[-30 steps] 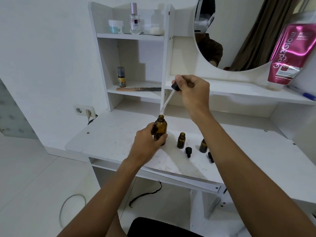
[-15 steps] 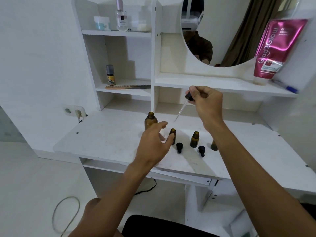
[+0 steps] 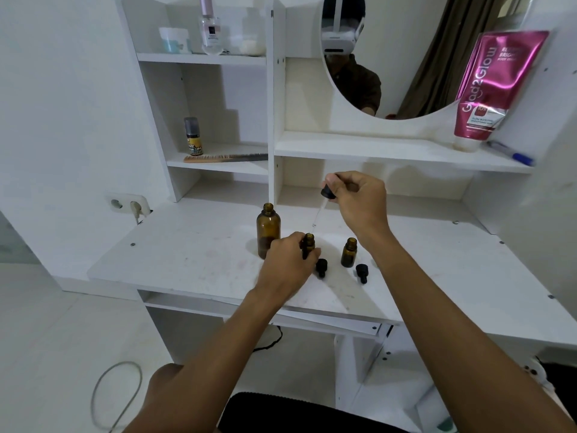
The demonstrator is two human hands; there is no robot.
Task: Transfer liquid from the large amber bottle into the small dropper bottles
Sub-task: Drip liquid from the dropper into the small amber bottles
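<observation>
The large amber glass bottle (image 3: 268, 234) stands uncapped and upright on the white counter (image 3: 193, 254), just left of the left hand (image 3: 288, 265). That hand's grip is clenched around a small amber dropper bottle (image 3: 308, 245), probably to steady it so the narrow mouth stays put under the pipette. The right hand (image 3: 359, 201) pinches the black bulb of a clear glass dropper (image 3: 323, 204), its tube slanting down with the tip just above the small bottle's open neck, apart from it. A second small amber bottle (image 3: 349, 253) waits open to the right, with two black dropper caps (image 3: 321, 267) lying near, one in front of each small bottle. Whether the pipette carries liquid is too faint to tell, and the levels inside the dark bottles cannot be read. The right forearm may hide something further right on the counter.
</observation>
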